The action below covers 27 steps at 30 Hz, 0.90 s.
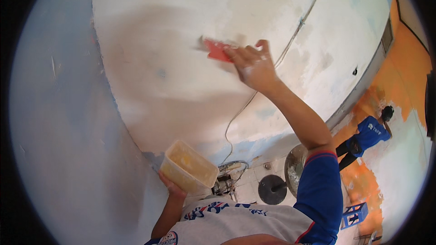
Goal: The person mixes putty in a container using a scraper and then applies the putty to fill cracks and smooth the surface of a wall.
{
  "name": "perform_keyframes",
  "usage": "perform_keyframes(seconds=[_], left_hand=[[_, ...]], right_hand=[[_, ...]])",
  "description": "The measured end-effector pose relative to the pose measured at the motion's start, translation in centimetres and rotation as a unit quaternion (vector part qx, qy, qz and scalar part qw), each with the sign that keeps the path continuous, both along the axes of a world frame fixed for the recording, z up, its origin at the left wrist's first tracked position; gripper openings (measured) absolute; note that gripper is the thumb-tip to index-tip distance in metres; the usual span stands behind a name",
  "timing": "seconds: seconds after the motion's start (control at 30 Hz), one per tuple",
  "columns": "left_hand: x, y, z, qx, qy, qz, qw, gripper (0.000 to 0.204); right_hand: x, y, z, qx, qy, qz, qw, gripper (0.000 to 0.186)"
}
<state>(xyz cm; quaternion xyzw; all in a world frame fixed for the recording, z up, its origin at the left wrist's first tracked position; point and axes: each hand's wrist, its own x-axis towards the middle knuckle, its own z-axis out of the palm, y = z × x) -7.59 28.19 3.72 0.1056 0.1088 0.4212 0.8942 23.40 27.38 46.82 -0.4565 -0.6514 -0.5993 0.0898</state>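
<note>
My right hand (256, 66) is raised to the whitish, patchy wall (181, 81), its fingers closed on a red scraper (218, 51). White smears mark the back of that hand. The scraper's thin far edge points left at the wall; motion blurs it, and I cannot tell if it touches. Low on the left, my left hand (175, 188) grips a translucent rectangular plastic tub (176, 175) from below. The tub is tilted with its mouth up, and yellowish residue coats its inside.
A blue-grey wall (59, 109) meets the whitish one at a corner on the left. A cable (284, 54) runs down the wall. Below are a round dark object (272, 189), a basin (296, 165) and a blue stool (355, 215). A person in blue (370, 132) stands at the right.
</note>
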Motion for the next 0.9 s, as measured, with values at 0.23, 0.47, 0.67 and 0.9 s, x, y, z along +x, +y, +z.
perform_keyframes(seconds=[0.23,0.47,0.67,0.9], left_hand=[[-0.3,-0.3,0.8,0.028,0.016,-0.006,0.999,0.093],[0.1,0.0,-0.1,0.044,0.033,0.010,0.998,0.095],[-0.4,-1.4,0.5,0.051,0.020,-0.049,0.997,0.098],[-1.1,-1.2,1.2,0.028,0.025,-0.030,0.999,0.098]], right_hand=[[4.3,-0.3,12.4,0.235,0.091,-0.050,0.967,0.027],[-0.8,0.2,-0.4,0.014,0.038,-0.006,0.999,0.044],[1.8,-1.3,10.7,0.248,0.120,-0.047,0.960,0.029],[0.8,1.9,-0.6,0.074,0.008,-0.039,0.996,0.039]])
